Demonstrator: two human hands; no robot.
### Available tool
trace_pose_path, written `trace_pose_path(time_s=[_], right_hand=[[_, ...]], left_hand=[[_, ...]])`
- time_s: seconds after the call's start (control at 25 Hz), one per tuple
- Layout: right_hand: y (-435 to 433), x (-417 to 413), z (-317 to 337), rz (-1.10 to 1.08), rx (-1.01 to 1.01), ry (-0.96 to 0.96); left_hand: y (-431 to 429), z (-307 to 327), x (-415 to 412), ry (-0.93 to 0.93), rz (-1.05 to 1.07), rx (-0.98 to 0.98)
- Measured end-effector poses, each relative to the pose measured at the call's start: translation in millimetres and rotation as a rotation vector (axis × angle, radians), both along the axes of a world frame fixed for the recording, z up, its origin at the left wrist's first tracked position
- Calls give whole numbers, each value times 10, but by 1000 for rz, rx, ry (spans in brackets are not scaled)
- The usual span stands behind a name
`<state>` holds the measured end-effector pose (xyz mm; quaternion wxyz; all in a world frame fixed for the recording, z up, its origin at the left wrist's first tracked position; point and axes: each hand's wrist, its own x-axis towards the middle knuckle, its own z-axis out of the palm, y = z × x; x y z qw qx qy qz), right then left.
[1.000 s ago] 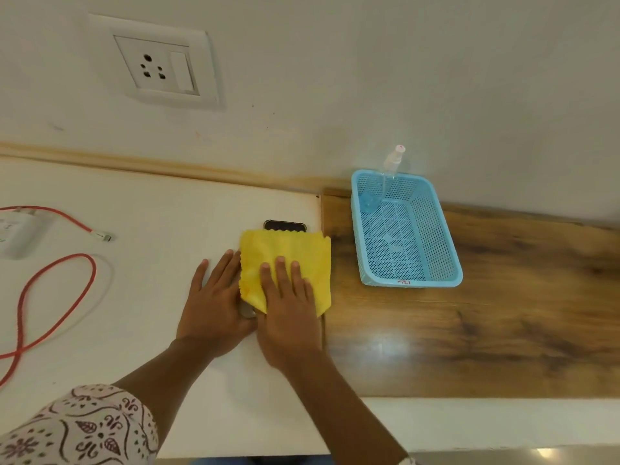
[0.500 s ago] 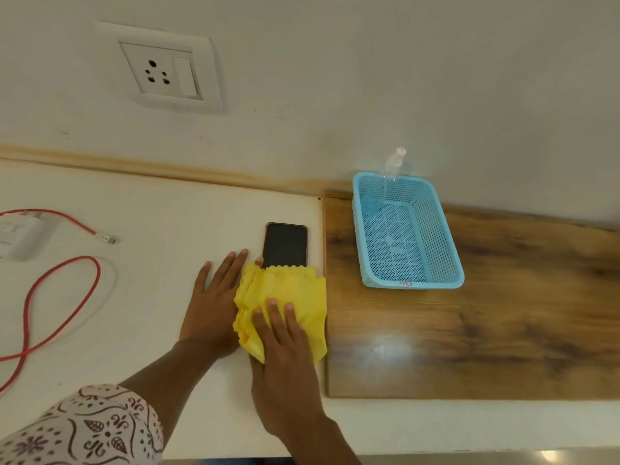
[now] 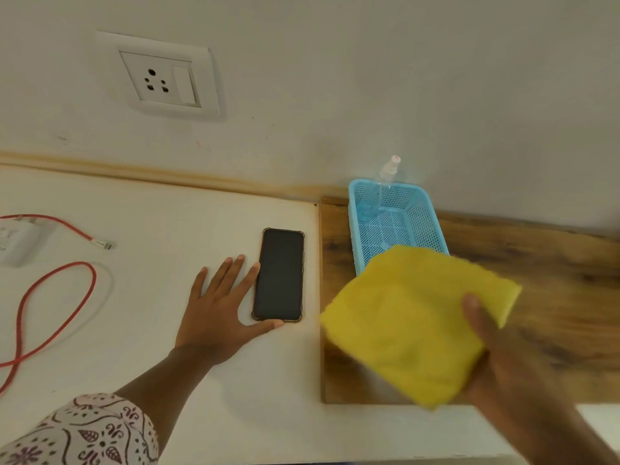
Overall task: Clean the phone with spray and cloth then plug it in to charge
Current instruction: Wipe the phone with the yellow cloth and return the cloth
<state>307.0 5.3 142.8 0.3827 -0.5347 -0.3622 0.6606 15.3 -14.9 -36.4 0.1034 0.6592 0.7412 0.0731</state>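
Cloth [image 3: 409, 327] lifted off phone [image 3: 279, 275], gripped by right hand [image 3: 503, 364]; left hand [image 3: 218, 307] flat, empty.

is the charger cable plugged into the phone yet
No, unplugged. The red charging cable lies loose on the white counter, its connector tip bare, well left of the black phone, whose edges show nothing attached.

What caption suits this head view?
Left hand steadies the phone while right hand carries the yellow cloth toward the blue basket.
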Motion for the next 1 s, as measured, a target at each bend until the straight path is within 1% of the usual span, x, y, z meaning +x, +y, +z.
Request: trace_pose_path(time_s=[0.04,0.08,0.16,0.2,0.24,0.28,0.32,0.36,0.4,0.44,0.6,0.76,0.84,0.92,1.0], right_hand=[[111,109,128,-23,164,-179],[211,183,234,5,339,-391],[397,186,258,153,661,-815],[484,162,143,253,781,-986],[548,129,-22,362,865,-1097],[586,110,-244,507,867,-1190],[580,100,-470,669,808,-1299],[545,103,-676,770,745,-1400],[514,124,-836,788,737,-1467],[501,135,-930,773,756,-1496],[505,151,-1018,717,765,-1437],[545,137,-973,676,756,-1278],[620,149,-918,677,772,-1311],[721,161,-877,719,788,-1377],[793,162,-852,763,774,-1393]], left_hand=[[0,-4,1,5,0,-5],[3,-5,2,8,0,-6],[6,-5,5,3,-1,-2],[8,-5,10,-3,-1,1],[8,-8,9,-7,-1,4],[7,-13,7,-9,-1,5],[6,-18,7,-7,0,4],[5,-23,8,-4,1,4],[7,-26,10,0,4,4],[10,-29,10,5,6,4],[16,-33,8,1,5,6],[15,-35,9,-10,3,14],[18,-35,12,-16,3,21],[15,-34,7,-16,4,20],[11,-36,6,-7,4,18]])
